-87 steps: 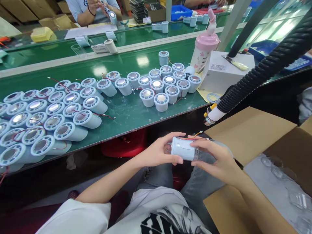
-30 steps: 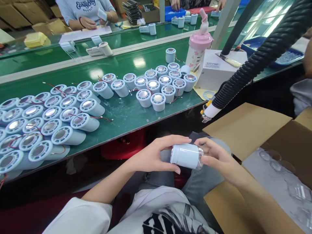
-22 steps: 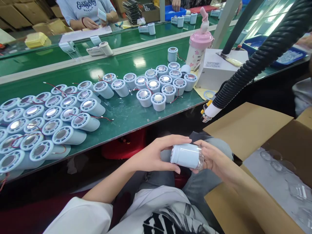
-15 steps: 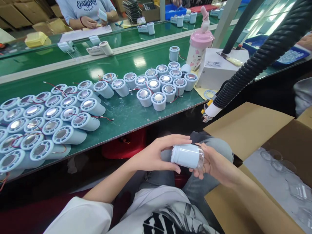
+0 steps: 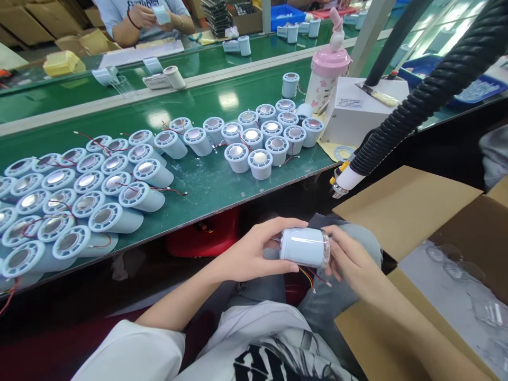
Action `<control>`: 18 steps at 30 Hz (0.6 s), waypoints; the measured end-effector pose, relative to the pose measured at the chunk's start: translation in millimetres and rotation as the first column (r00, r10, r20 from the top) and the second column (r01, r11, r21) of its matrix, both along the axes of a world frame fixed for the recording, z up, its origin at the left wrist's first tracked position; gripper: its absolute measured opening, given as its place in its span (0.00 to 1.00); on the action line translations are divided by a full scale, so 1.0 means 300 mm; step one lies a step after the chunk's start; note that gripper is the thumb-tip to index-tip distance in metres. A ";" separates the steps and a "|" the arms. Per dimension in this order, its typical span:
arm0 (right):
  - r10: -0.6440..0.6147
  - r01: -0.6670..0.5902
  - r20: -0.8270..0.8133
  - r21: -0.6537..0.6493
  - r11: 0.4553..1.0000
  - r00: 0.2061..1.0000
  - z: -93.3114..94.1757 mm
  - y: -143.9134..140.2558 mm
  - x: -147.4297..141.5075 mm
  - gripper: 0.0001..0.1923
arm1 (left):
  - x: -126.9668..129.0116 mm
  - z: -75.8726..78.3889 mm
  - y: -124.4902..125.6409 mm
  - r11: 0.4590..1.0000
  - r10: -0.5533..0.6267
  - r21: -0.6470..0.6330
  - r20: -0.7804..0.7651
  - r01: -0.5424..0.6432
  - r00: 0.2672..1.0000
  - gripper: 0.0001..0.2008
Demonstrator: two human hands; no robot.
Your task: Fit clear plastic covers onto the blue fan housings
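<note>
Between my hands lies a light-blue cylindrical housing (image 5: 305, 246) on its side, inside a clear plastic cover (image 5: 326, 247) whose rim shows at the right end. My left hand (image 5: 264, 253) grips the left end, fingers over the top and thumb below. At the right end, my right hand (image 5: 344, 256) has its fingers against the cover; some are hidden behind it. Thin red, yellow and dark wires (image 5: 310, 278) dangle beneath the housing. On the green bench, similar light-blue housings (image 5: 261, 164) stand or lean in groups, several with loose wires.
An open cardboard box (image 5: 408, 211) with clear plastic covers (image 5: 490, 312) is at my right. Above it hangs a black ribbed hose (image 5: 397, 129) with a metal tip. A pink bottle (image 5: 327, 66) stands beside a white device (image 5: 361, 111). A co-worker (image 5: 145, 24) handles a light-blue part across the bench.
The housing has turned in my hands, and its wires now hang into view below. My right hand has shifted its fingers at the cover end. The co-worker's hands have risen.
</note>
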State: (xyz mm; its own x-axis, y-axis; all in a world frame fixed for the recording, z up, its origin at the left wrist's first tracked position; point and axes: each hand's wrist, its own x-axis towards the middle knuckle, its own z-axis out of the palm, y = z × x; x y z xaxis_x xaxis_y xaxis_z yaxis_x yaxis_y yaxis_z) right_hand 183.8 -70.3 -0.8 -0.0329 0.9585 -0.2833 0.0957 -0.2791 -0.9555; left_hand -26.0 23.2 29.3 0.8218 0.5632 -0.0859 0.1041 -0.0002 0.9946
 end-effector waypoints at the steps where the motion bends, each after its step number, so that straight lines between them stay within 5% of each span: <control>1: -0.033 0.006 0.137 0.193 0.981 0.990 -0.005 -0.004 0.006 0.11 | 0.000 0.003 -0.001 0.999 0.007 -0.041 -0.017 -0.008 1.000 0.31; 3: -0.056 -0.125 0.323 0.513 0.849 0.945 -0.012 -0.009 0.017 0.18 | 0.001 0.006 -0.001 0.994 0.005 -0.106 -0.036 -0.009 0.999 0.32; 5: -0.004 -0.278 0.414 0.620 0.734 0.910 -0.012 -0.011 0.022 0.25 | 0.001 0.007 0.004 0.989 -0.025 -0.149 -0.050 0.017 0.998 0.32; 7: 0.071 -0.280 0.364 0.562 0.779 0.929 -0.008 -0.013 0.023 0.25 | -0.001 0.006 0.011 0.986 -0.055 -0.159 -0.057 0.046 0.997 0.33; 11: 0.148 -0.126 -0.080 0.238 0.963 0.986 0.000 -0.017 0.023 0.23 | -0.014 0.004 0.021 0.989 -0.094 -0.114 0.000 0.094 0.996 0.37; 14: 0.151 -0.130 -0.200 0.119 0.984 0.968 0.004 -0.017 0.030 0.21 | -0.023 -0.002 0.023 0.979 -0.110 -0.165 0.044 0.116 0.993 0.36; 18: 0.150 -0.135 -0.125 0.117 0.984 0.981 0.000 -0.004 0.024 0.18 | -0.020 -0.034 0.025 0.948 -0.111 -0.294 0.059 0.123 0.992 0.38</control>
State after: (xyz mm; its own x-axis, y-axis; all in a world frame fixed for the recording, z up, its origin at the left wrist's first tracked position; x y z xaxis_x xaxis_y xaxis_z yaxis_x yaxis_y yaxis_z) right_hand 191.1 -71.6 -0.6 -0.2014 0.9659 -0.1624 -0.0026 -0.1663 -0.9861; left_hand -32.1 30.7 19.1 0.8868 0.4171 -0.1989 0.0801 0.2852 0.9551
